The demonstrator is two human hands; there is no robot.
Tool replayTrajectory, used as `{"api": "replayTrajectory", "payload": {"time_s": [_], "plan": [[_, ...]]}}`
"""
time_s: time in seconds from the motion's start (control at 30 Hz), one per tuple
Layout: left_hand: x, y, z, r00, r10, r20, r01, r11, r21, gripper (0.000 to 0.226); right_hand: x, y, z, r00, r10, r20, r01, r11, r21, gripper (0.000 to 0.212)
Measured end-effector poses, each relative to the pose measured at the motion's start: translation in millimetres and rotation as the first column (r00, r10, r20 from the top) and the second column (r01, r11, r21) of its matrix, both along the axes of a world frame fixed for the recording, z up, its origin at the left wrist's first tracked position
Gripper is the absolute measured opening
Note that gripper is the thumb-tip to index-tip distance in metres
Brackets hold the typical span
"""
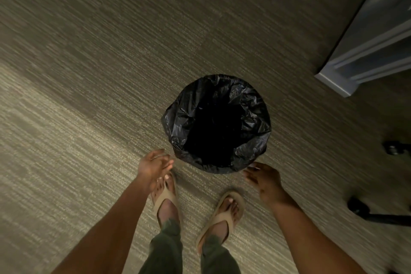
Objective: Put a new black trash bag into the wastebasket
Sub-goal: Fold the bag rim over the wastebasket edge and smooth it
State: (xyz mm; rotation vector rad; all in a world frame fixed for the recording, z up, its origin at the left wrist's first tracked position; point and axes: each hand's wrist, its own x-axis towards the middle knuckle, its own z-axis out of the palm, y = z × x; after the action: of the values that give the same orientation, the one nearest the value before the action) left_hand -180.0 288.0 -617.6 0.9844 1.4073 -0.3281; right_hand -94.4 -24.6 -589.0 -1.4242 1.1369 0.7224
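A round wastebasket stands on the carpet in front of my feet, fully covered by a crinkled black trash bag (251,113) that lines its inside and folds over the rim. The basket's own wall is hidden under the plastic. My left hand (153,165) hovers just left of the near rim, fingers loosely apart, holding nothing. My right hand (264,179) hangs at the near right of the rim, fingers apart and empty, its fingertips close to the bag's folded edge.
Grey-beige carpet (89,95) covers the floor all around. A grey cabinet or door corner (364,55) juts in at the upper right. Black chair casters (358,206) sit at the right edge. My sandalled feet (224,211) stand just below the basket.
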Motion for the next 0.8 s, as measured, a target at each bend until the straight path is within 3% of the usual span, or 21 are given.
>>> {"api": "replayTrajectory", "payload": {"time_s": [0.07, 0.1, 0.17, 0.2, 0.27, 0.37, 0.57, 0.63, 0.7, 0.8], "plan": [[-6, 8, 3, 0.999, 0.033, 0.03, -0.038, 0.983, 0.179, 0.038, 10, -8, 4, 0.993, -0.073, 0.091, 0.081, 0.992, -0.095, 0.018], [-6, 9, 8, 0.998, -0.054, 0.041, 0.036, 0.935, 0.352, 0.038, 15, -10, 5, 0.985, -0.048, 0.163, 0.076, 0.983, -0.168, 0.016], [-3, 3, 20, 0.943, -0.33, 0.048, 0.224, 0.732, 0.644, 0.036, 26, -8, 7, 0.951, 0.116, 0.287, -0.017, 0.946, -0.324, 0.022], [2, -2, 28, 0.897, -0.434, 0.085, 0.258, 0.669, 0.697, 0.038, 32, -3, 8, 0.923, 0.213, 0.32, -0.083, 0.924, -0.374, 0.029], [16, -13, 38, 0.826, -0.541, 0.159, 0.297, 0.657, 0.693, 0.046, 42, 12, 10, 0.866, 0.368, 0.338, -0.21, 0.882, -0.422, 0.038], [45, -27, 41, 0.786, -0.612, 0.085, 0.435, 0.646, 0.627, 0.052, 51, 27, 10, 0.837, 0.497, 0.23, -0.331, 0.794, -0.51, 0.054], [66, -28, 21, 0.908, -0.409, 0.089, 0.36, 0.871, 0.334, 0.069, 53, 22, 4, 0.822, 0.533, 0.198, -0.403, 0.792, -0.459, 0.059], [67, -21, 14, 0.907, -0.419, 0.034, 0.395, 0.876, 0.278, 0.074, 56, 14, 1, 0.791, 0.586, 0.174, -0.452, 0.752, -0.48, 0.063], [68, -13, 13, 0.881, -0.472, 0.03, 0.435, 0.833, 0.343, 0.072, 58, 7, -2, 0.776, 0.614, 0.148, -0.473, 0.72, -0.508, 0.072], [70, -4, 22, 0.909, -0.415, 0.049, 0.317, 0.761, 0.566, 0.073, 60, 6, -1, 0.855, 0.441, 0.273, -0.297, 0.848, -0.438, 0.093]]}}
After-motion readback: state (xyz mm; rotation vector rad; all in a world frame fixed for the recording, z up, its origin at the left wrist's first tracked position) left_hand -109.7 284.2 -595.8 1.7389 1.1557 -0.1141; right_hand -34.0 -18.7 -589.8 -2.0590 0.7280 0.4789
